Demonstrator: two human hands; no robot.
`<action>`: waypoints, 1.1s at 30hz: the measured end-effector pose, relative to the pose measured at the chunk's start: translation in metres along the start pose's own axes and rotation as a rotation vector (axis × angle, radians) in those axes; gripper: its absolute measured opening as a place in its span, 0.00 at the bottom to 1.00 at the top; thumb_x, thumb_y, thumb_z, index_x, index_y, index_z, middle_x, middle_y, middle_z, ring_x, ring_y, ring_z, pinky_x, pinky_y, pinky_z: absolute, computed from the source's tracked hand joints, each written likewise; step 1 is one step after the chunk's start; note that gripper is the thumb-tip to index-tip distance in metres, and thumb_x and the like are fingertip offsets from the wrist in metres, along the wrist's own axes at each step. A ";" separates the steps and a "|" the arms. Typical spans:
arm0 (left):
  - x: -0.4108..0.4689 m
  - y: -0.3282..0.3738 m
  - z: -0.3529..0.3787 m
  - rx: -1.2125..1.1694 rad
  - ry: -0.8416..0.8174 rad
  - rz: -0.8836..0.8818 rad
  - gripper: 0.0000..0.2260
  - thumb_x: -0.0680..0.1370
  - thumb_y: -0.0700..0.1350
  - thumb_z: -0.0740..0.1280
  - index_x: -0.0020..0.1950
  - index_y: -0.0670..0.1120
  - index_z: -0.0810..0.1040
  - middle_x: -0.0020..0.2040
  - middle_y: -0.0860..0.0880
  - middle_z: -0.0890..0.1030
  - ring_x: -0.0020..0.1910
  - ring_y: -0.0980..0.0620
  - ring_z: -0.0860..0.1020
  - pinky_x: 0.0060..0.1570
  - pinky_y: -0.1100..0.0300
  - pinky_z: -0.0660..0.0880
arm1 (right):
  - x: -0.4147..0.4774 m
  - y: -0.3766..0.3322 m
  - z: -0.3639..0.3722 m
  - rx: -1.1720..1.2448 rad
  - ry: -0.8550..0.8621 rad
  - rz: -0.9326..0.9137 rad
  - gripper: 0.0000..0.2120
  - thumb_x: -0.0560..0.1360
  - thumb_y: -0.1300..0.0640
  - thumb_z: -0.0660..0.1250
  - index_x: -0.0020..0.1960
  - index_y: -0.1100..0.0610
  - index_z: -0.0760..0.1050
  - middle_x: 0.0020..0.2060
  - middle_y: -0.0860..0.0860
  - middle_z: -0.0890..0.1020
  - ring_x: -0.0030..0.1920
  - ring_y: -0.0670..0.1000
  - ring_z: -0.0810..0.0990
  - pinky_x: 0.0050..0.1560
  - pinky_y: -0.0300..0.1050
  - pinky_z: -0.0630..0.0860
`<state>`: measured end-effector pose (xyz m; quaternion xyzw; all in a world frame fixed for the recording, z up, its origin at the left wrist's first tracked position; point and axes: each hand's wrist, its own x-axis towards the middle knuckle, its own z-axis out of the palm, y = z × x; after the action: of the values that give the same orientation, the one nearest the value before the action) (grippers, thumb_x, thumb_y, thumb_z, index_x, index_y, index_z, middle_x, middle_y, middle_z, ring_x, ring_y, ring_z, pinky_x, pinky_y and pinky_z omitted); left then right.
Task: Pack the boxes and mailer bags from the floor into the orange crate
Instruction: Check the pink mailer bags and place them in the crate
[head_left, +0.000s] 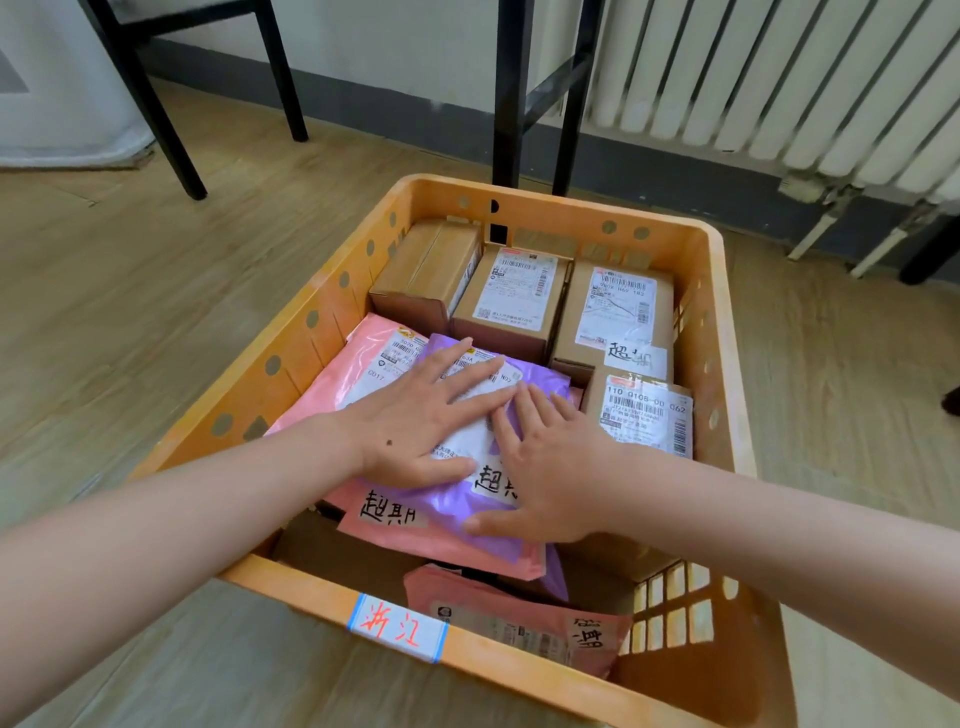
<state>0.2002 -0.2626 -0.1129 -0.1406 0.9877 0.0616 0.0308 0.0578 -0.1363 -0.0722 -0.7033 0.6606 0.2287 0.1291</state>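
The orange perforated plastic crate (724, 374) stands on the wood-look floor (130, 291). Brown cardboard boxes (511, 299) fill its far end. A purple plastic mailer bag (470, 501) lies on a pink one (363, 358). Left hand (415, 415) and right hand (550, 462) press flat, fingers spread, on the purple bag.

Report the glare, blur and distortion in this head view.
Head view: glare streaks the pink mailer and purple mailer; the radiator and chair legs are smeared; wide-angle distortion bows the crate rim and stretches the forearms; left hand and right hand stay fairly sharp.
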 end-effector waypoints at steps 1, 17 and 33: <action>0.002 0.002 0.003 -0.002 0.004 -0.019 0.35 0.72 0.65 0.48 0.77 0.57 0.42 0.79 0.51 0.42 0.77 0.47 0.35 0.74 0.49 0.39 | 0.002 0.002 -0.002 -0.046 -0.008 0.023 0.57 0.68 0.24 0.51 0.76 0.65 0.35 0.75 0.66 0.39 0.76 0.63 0.40 0.76 0.58 0.41; 0.006 0.009 -0.015 0.001 -0.188 -0.536 0.35 0.70 0.71 0.33 0.70 0.56 0.24 0.72 0.45 0.23 0.72 0.36 0.27 0.70 0.38 0.34 | 0.010 0.014 -0.021 0.234 0.085 0.025 0.64 0.61 0.19 0.50 0.74 0.65 0.30 0.73 0.62 0.30 0.73 0.59 0.26 0.75 0.60 0.37; 0.017 0.028 -0.001 -0.280 -0.089 -0.867 0.25 0.80 0.61 0.41 0.72 0.65 0.29 0.77 0.48 0.30 0.73 0.37 0.29 0.70 0.33 0.35 | 0.046 -0.049 0.020 0.529 0.501 0.467 0.37 0.69 0.46 0.56 0.72 0.68 0.59 0.71 0.71 0.60 0.75 0.64 0.35 0.70 0.63 0.47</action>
<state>0.1765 -0.2407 -0.1099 -0.5412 0.8174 0.1819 0.0766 0.1040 -0.1620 -0.1174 -0.5115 0.8488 -0.1034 0.0854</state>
